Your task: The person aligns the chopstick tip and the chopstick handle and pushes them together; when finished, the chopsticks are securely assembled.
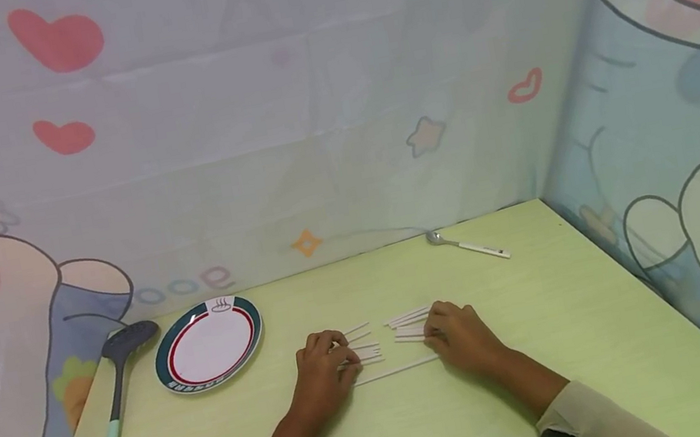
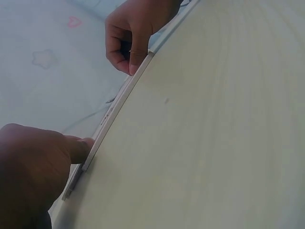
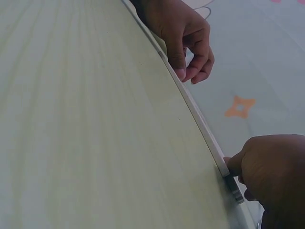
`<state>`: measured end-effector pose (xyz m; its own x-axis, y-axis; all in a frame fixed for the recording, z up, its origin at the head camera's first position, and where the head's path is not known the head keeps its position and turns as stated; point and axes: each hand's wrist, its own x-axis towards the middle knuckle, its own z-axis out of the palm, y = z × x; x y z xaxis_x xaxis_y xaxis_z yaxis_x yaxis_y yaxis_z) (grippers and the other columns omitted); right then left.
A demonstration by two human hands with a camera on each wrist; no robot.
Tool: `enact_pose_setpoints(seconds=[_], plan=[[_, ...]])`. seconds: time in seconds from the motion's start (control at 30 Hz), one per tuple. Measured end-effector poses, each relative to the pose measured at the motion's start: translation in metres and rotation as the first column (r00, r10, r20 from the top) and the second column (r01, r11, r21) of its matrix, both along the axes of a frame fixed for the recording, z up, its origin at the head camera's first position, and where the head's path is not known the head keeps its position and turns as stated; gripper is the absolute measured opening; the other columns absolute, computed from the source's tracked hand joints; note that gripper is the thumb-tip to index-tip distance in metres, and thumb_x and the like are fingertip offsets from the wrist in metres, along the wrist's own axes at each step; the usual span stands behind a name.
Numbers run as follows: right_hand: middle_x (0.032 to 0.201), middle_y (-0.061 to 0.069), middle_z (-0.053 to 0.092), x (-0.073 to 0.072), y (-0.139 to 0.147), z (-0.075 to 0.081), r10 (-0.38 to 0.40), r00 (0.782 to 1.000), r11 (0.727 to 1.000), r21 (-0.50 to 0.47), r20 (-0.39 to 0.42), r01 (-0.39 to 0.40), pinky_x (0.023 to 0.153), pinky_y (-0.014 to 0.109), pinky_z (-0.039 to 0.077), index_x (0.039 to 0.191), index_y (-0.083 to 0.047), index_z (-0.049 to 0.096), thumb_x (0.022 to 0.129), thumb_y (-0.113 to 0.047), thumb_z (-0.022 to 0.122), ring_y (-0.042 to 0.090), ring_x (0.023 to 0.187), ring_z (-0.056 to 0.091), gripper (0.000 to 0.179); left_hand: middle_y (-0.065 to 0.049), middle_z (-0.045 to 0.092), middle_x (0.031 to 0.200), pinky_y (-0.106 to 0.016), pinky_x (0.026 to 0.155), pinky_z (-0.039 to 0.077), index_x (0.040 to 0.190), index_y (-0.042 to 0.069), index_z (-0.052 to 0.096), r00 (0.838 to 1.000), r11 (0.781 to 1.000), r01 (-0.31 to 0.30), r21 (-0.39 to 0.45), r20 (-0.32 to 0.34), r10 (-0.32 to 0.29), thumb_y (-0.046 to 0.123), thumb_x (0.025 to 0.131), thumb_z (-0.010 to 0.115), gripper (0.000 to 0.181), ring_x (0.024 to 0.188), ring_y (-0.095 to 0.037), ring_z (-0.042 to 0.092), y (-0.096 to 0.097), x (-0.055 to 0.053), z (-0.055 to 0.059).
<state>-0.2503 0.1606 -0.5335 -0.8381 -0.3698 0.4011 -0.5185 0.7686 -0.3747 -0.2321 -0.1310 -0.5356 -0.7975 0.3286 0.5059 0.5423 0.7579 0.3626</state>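
My left hand (image 1: 324,375) grips thin white sticks (image 1: 367,353) at their left ends, fingers curled and thumb on the near side. Opposite it, my right hand (image 1: 466,339) holds another group of white sticks (image 1: 407,318) by their right ends. The inner ends of the two groups face each other across a narrow gap. A longer white stick (image 1: 398,371) lies nearest to me, spanning from one hand to the other. In the left wrist view this near stick (image 2: 119,102) lies flat on the table. Parts of the sticks are hidden under the fingers.
To the left lies a round plate (image 1: 166,352) with a dark green rim. Farther left rests a slotted turner (image 1: 115,393) with a black head and mint handle. A small spoon (image 1: 478,249) lies at the back right. Printed cloth (image 1: 329,97) hangs behind the yellow table (image 1: 622,327).
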Motion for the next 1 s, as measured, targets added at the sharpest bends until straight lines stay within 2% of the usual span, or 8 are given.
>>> enact_pose_setpoints(seconds=[0.17,0.5,0.67,0.8,0.9,1.0], plan=[[0.103,0.0,0.069,-0.0001,-0.0001,0.0012,0.005,1.0,1.0,-0.011,0.023,-0.005,0.082,0.037,0.039,0.092,-0.016,0.076,0.094,-0.012,0.084,0.022,0.102,0.068,0.009,-0.005,0.066,0.115,-0.05,0.091,0.041,0.086,0.015,0.078,1.0,1.0,0.005,0.001,0.019,-0.005,0.01,0.088,0.089,0.013,0.118,-0.03,0.056,-0.0007,-0.0012,-0.0001],[0.103,-0.007,0.061,-0.0011,-0.0008,-0.0018,0.007,0.993,1.0,0.003,0.118,-0.008,0.09,0.045,0.034,0.097,-0.019,0.068,0.101,-0.017,0.078,0.017,0.105,0.056,0.011,-0.009,0.064,0.127,-0.057,0.098,0.038,0.089,0.012,0.071,0.991,0.999,0.028,0.016,0.133,-0.03,0.009,0.096,0.081,0.013,0.128,-0.036,0.051,-0.0005,-0.0008,-0.0003],[0.098,-0.007,0.06,-0.0012,-0.0041,0.0001,0.04,0.988,0.998,-0.045,0.147,-0.034,0.094,0.045,0.036,0.101,-0.019,0.063,0.105,-0.015,0.072,0.013,0.096,0.054,0.01,-0.005,0.066,0.12,-0.052,0.096,0.04,0.094,0.014,0.068,0.996,1.0,0.01,-0.007,0.092,-0.009,0.009,0.099,0.078,0.012,0.12,-0.03,0.056,-0.0005,0.0004,0.0011],[0.097,-0.005,0.066,0.0001,-0.008,0.003,0.064,0.987,0.993,-0.105,0.145,-0.049,0.088,0.036,0.049,0.105,-0.015,0.064,0.108,-0.013,0.068,0.009,0.086,0.057,0.005,-0.001,0.069,0.103,-0.045,0.095,0.043,0.098,0.014,0.066,0.998,1.0,-0.003,-0.015,0.062,0.004,0.01,0.101,0.076,0.011,0.102,-0.02,0.065,-0.0005,0.0028,0.0032],[0.105,0.001,0.072,0.0026,-0.0096,0.005,0.097,0.989,0.985,-0.153,0.113,-0.079,0.084,0.034,0.058,0.111,-0.011,0.066,0.108,-0.007,0.066,0.015,0.093,0.068,0.005,0.0,0.07,0.096,-0.04,0.092,0.048,0.101,0.012,0.066,0.999,0.999,0.026,0.022,0.047,-0.027,0.008,0.102,0.075,0.009,0.09,-0.016,0.066,-0.0012,0.0049,0.0052],[0.115,0.006,0.075,0.0044,-0.0089,0.0042,0.145,0.988,0.974,-0.184,0.059,-0.132,0.091,0.04,0.061,0.12,-0.008,0.069,0.106,-0.001,0.065,0.024,0.107,0.074,0.016,-0.002,0.071,0.099,-0.038,0.086,0.055,0.106,0.009,0.068,0.995,0.992,0.099,0.082,0.0,-0.099,0.004,0.101,0.074,0.009,0.09,-0.017,0.067,-0.0025,0.0046,0.0035]])
